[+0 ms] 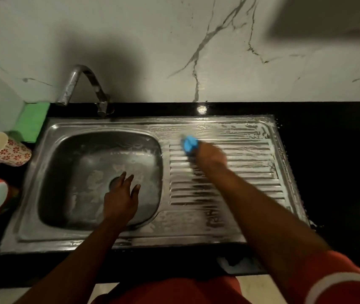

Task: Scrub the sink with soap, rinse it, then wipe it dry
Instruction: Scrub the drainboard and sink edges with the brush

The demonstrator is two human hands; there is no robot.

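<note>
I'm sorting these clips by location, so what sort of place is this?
Probably a home kitchen: a soapy stainless steel sink with a ribbed draining board sits in a black countertop, a curved chrome tap stands behind it against a white marble-look wall, and a red-flowered cup sits beside it.

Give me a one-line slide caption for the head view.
Right hand scrubs the soapy drainboard with a blue scrubber; left hand open over the sink basin.

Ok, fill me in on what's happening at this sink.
A person is scrubbing the steel sink with soap. The right hand grips a blue scrubber on the ribbed drainboard, which is streaked with suds. The left hand is open over the basin, near the drain. No rinsing or drying shows yet.
</note>
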